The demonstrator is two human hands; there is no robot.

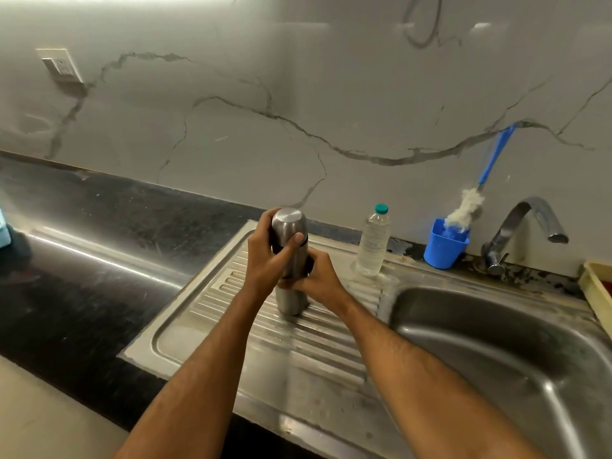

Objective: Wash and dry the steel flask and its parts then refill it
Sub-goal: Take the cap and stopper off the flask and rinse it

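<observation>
Steel flask upright on the ribbed drainboard, just left of the sink basin. Brushed metal body, rounded cap on top, dark band at the seam. Left hand wraps the cap end, thumb across its front; right hand grips the body below. Step in hand looks like unscrewing the cap (washing not begun, by the dry look of things). Next move calls for a firm counter-twist, base held steady on the ribs. Nearby: clear water bottle, blue cup holding a bottle brush, tap at right
</observation>
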